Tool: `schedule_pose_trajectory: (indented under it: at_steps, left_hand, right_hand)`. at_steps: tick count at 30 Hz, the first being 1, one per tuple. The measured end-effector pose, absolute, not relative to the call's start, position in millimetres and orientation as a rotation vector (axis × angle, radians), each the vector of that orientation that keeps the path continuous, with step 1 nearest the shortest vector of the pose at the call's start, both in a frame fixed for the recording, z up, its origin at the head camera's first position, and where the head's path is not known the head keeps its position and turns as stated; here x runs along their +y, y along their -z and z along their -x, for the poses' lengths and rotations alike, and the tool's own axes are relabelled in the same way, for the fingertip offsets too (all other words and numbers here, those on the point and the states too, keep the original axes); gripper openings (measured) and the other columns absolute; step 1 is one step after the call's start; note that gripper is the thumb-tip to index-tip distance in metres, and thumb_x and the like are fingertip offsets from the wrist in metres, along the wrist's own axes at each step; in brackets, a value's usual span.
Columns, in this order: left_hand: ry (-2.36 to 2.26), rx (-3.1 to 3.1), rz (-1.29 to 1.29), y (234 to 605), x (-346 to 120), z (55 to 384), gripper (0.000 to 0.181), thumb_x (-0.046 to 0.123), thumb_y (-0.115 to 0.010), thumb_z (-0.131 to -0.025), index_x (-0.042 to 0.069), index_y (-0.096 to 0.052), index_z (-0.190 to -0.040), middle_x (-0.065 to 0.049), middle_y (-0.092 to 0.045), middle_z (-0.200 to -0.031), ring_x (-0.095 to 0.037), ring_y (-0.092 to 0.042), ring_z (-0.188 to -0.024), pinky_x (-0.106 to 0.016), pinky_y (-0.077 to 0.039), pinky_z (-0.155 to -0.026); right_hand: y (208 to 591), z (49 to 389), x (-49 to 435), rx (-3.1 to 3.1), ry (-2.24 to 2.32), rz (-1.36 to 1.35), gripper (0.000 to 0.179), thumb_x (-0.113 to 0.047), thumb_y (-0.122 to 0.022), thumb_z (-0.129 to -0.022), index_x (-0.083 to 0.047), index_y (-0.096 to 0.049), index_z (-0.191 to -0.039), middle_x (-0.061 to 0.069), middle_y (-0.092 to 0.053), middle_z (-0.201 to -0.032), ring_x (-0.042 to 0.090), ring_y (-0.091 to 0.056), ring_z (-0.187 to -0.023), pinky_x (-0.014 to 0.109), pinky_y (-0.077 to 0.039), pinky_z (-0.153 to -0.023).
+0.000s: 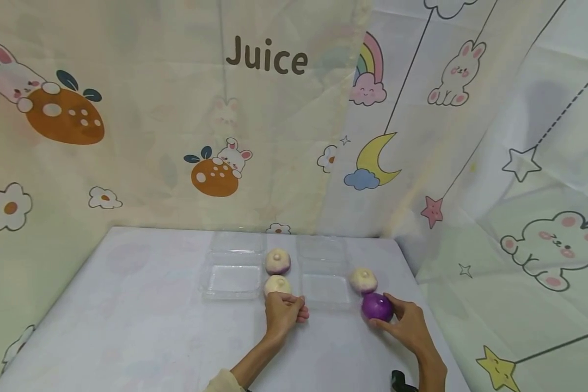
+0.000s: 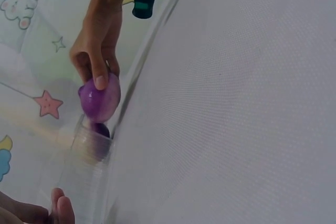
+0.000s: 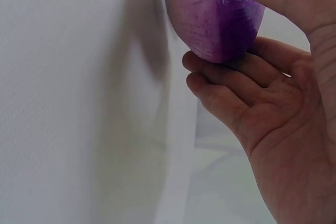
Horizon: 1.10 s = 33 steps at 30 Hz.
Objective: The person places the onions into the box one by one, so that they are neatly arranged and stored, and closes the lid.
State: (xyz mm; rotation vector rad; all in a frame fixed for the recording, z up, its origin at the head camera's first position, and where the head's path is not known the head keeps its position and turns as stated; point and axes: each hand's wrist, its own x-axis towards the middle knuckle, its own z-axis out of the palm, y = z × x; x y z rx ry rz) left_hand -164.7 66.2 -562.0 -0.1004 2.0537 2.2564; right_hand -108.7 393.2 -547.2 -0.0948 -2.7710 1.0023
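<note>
My right hand (image 1: 409, 326) pinches a purple turnip (image 1: 377, 307) between thumb and fingers at the table's right side. In the right wrist view the turnip (image 3: 215, 17) shows a pale pink half and a deep purple half. A cream turnip (image 1: 363, 280) sits just behind it. My left hand (image 1: 284, 316) is in front of another cream turnip (image 1: 277, 284), partly covering it, its fingers bent loosely to the right; nothing shows between them. A third cream turnip (image 1: 277, 262) with a purple edge lies behind that one. Only a few left fingers (image 2: 63, 211) show in the left wrist view.
Two clear plastic containers (image 1: 232, 296) (image 1: 325, 302) stand on the white table (image 1: 127, 326), one on each side of the middle turnips. Printed curtains (image 1: 152, 163) hang behind and to the right. A dark strap piece (image 1: 402, 380) is by the right wrist.
</note>
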Motion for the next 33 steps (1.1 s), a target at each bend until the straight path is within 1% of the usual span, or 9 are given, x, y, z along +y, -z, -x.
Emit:
schedule_pose_trajectory:
  at_steps: [7, 17, 22, 29, 33]
  left_hand:
    - [-2.261, 2.049, 0.078, 561.6, 65.8, 164.6, 0.016, -0.001, -0.075, -0.097, -0.017, -0.077, -0.093, -0.021, -0.079, -0.073, -0.015, -0.076, -0.055, -0.029, -0.066, -0.054]
    - [-2.228, 2.05, 0.115, 563.1, 65.4, 165.9, 0.017, 0.0, -0.075, -0.097, -0.015, -0.077, -0.091, -0.018, -0.079, -0.071, -0.013, -0.075, -0.054, -0.029, -0.067, -0.054]
    - [-2.232, 2.047, 0.119, 563.7, 65.4, 166.9, 0.016, 0.001, -0.075, -0.097, -0.013, -0.078, -0.089, -0.017, -0.079, -0.071, -0.013, -0.075, -0.054, -0.029, -0.067, -0.054]
    - [-2.247, 2.042, 0.099, 562.9, 64.8, 165.8, 0.017, 0.0, -0.075, -0.097, -0.016, -0.077, -0.091, -0.019, -0.078, -0.071, -0.012, -0.074, -0.054, -0.03, -0.067, -0.054]
    - [-2.253, 2.047, 0.087, 563.0, 65.2, 166.2, 0.016, 0.0, -0.075, -0.097, -0.015, -0.077, -0.089, -0.019, -0.078, -0.071, -0.013, -0.075, -0.054, -0.031, -0.067, -0.054]
  right_hand:
    - [543.5, 106.8, 394.0, -2.773, -1.009, 0.11, 0.089, -0.03, -0.102, -0.077, 0.012, -0.062, -0.144, 0.034, -0.067, -0.141, 0.052, -0.067, -0.131, 0.057, -0.059, -0.107]
    - [540.1, 107.4, 395.3, -2.768, -1.006, 0.084, 0.087, -0.031, -0.102, -0.077, 0.011, -0.063, -0.143, 0.033, -0.068, -0.14, 0.05, -0.068, -0.131, 0.058, -0.06, -0.106]
    - [538.0, 106.2, 397.9, -2.765, -0.987, 0.079, 0.087, -0.031, -0.101, -0.078, 0.011, -0.063, -0.144, 0.033, -0.068, -0.14, 0.051, -0.068, -0.131, 0.058, -0.059, -0.106]
    - [535.5, 103.9, 399.4, -2.759, -0.96, 0.09, 0.088, -0.032, -0.102, -0.076, 0.01, -0.064, -0.143, 0.031, -0.07, -0.139, 0.049, -0.068, -0.131, 0.057, -0.06, -0.105]
    - [534.8, 103.4, 400.0, -2.751, -0.969, 0.088, 0.087, -0.032, -0.102, -0.076, 0.01, -0.064, -0.143, 0.032, -0.069, -0.139, 0.05, -0.068, -0.13, 0.058, -0.061, -0.105]
